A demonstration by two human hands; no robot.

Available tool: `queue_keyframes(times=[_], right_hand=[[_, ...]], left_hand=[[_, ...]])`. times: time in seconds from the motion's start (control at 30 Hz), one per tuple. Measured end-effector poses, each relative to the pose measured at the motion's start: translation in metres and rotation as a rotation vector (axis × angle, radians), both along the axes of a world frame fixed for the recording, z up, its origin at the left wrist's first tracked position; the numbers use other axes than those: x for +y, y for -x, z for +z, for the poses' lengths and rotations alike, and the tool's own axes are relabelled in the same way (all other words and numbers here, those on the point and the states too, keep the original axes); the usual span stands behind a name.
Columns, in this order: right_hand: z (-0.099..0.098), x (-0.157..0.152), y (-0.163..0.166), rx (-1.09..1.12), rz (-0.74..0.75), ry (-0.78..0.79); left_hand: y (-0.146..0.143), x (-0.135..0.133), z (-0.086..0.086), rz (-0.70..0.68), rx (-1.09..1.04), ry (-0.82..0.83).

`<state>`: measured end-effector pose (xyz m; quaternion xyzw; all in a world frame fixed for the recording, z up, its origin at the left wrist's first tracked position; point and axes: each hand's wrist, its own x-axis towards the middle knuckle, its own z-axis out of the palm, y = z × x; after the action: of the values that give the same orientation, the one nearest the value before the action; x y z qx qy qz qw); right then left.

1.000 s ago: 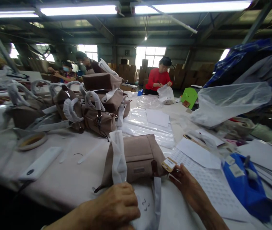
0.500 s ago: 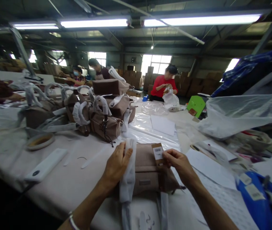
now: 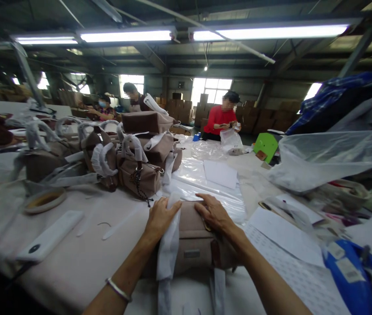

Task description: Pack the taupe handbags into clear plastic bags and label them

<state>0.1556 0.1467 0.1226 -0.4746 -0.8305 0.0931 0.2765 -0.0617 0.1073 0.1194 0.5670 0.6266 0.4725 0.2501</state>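
Observation:
A taupe handbag (image 3: 194, 238) lies flat on the table in front of me, its straps wrapped in white paper (image 3: 168, 245). My left hand (image 3: 161, 215) rests on the bag's far left corner, fingers closed over the wrapped strap. My right hand (image 3: 214, 213) lies flat on the bag's top edge with fingers stretched out, and the brown tag shows only as a sliver under its palm.
A pile of similar wrapped handbags (image 3: 133, 153) stands beyond on the left. A tape roll (image 3: 43, 200) and a white power bank (image 3: 50, 236) lie at left. Clear plastic bags (image 3: 205, 175), paper sheets (image 3: 284, 232) and a blue object (image 3: 356, 271) lie at right. People work at the far end.
My right hand has lowered the tag it held up and now lies flat on the bag. My left hand has stayed on the wrapped strap at the bag's far edge.

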Motion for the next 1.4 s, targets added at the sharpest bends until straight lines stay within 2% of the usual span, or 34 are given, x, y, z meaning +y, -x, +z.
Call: queue_keyframes(times=[0.07,0.17,0.23,0.27,0.3,0.37,0.43,0.47,0.53,0.6,0.7,0.8,0.9,1.0,1.13,1.2,1.27,1.4], right_hand=[[0.006,-0.002,0.005,-0.049,-0.012,0.036],[0.006,-0.022,0.005,-0.105,-0.164,0.024],[0.000,-0.040,0.003,-0.156,-0.300,-0.002],[-0.003,-0.047,0.003,-0.179,-0.357,-0.010],[-0.007,-0.053,0.003,-0.194,-0.399,-0.015],[-0.014,-0.058,0.004,-0.195,-0.438,-0.010],[-0.017,-0.057,0.006,-0.185,-0.446,0.014],[-0.018,-0.055,0.006,-0.183,-0.441,0.039],[-0.017,-0.050,0.007,-0.181,-0.426,0.095],[-0.018,-0.049,0.008,-0.179,-0.410,0.094],[-0.024,-0.050,0.008,-0.175,-0.371,-0.033],[-0.033,-0.047,0.001,-0.138,-0.269,-0.077],[-0.031,-0.027,-0.013,-0.032,-0.207,-0.048],[-0.021,0.012,-0.026,0.101,-0.188,0.016],[-0.025,0.076,-0.030,-0.019,-0.068,0.155],[-0.036,0.101,-0.028,-0.106,-0.031,0.205],[-0.050,0.116,-0.024,-0.138,-0.018,0.239],[-0.071,0.125,-0.022,-0.131,-0.047,0.275]], left_hand=[[-0.002,0.006,0.001,0.016,0.092,0.011],[-0.004,0.014,-0.002,0.084,0.291,-0.015],[-0.006,0.019,-0.006,0.141,0.503,-0.128],[-0.007,0.022,-0.009,0.126,0.612,-0.205],[-0.008,0.026,-0.012,0.063,0.703,-0.274],[-0.010,0.033,-0.017,-0.165,0.790,-0.306],[-0.009,0.040,-0.021,-0.399,0.806,-0.192],[-0.009,0.042,-0.023,-0.466,0.805,-0.125],[-0.006,0.045,-0.024,-0.518,0.819,-0.057],[-0.004,0.045,-0.023,-0.518,0.851,-0.075],[-0.002,0.046,-0.017,-0.517,0.845,-0.078],[0.000,0.052,-0.007,-0.527,0.796,0.050],[0.003,0.061,0.002,-0.556,0.736,0.136],[0.008,0.069,0.009,-0.610,0.662,0.142],[0.010,0.092,0.008,-0.708,0.491,0.134],[0.008,0.111,0.000,-0.657,0.473,0.137],[0.004,0.132,-0.013,-0.582,0.547,0.108],[-0.004,0.165,-0.044,-0.583,0.653,0.066]])
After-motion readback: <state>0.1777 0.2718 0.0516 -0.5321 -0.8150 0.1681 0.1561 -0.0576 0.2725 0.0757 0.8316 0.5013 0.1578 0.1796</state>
